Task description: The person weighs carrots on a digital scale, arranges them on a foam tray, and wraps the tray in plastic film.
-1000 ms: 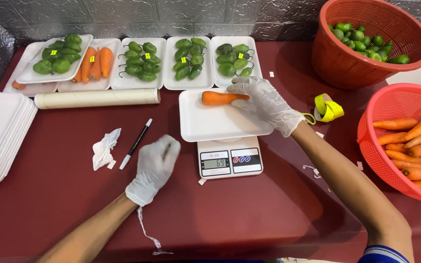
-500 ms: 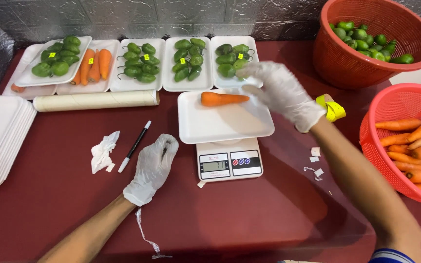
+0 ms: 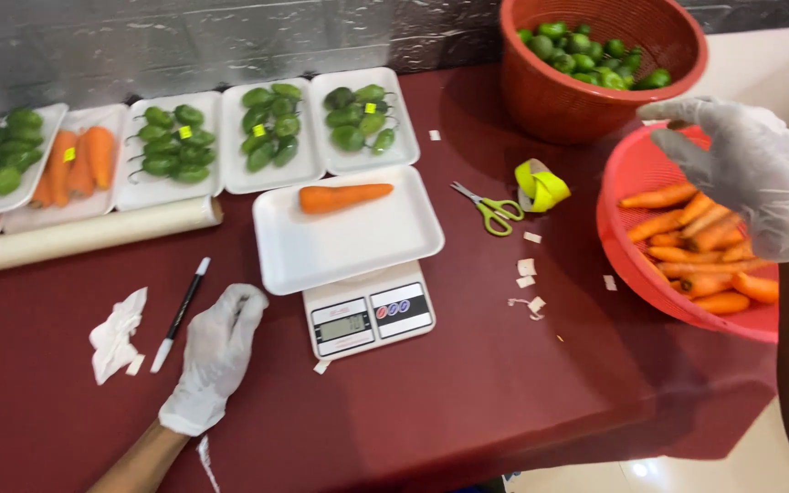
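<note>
Carrots (image 3: 698, 251) fill the red basket (image 3: 636, 169), right of the scale (image 3: 369, 317); right hand (image 3: 751, 173), gloved, fingers spread and empty, hovers over them; left hand (image 3: 216, 351), relaxed flat, holds nothing, left of the scale. One carrot (image 3: 344, 196) lies on the white tray (image 3: 349, 242) atop the scale. Risk: the overhanging basket could tip if pressed. Scissors (image 3: 490, 210) and tape roll (image 3: 541, 185) lie between scale and basket.

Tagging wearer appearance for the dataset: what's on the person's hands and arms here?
Both hands wear thin, translucent white disposable gloves, loose and wrinkled. The left hand has its glove ending at the wrist, with a torn strip of glove material trailing from the cuff; the forearm below is bare, no sleeve. The right hand has the same glove type, with a bare forearm too. No watch or jewellery visible.
</note>
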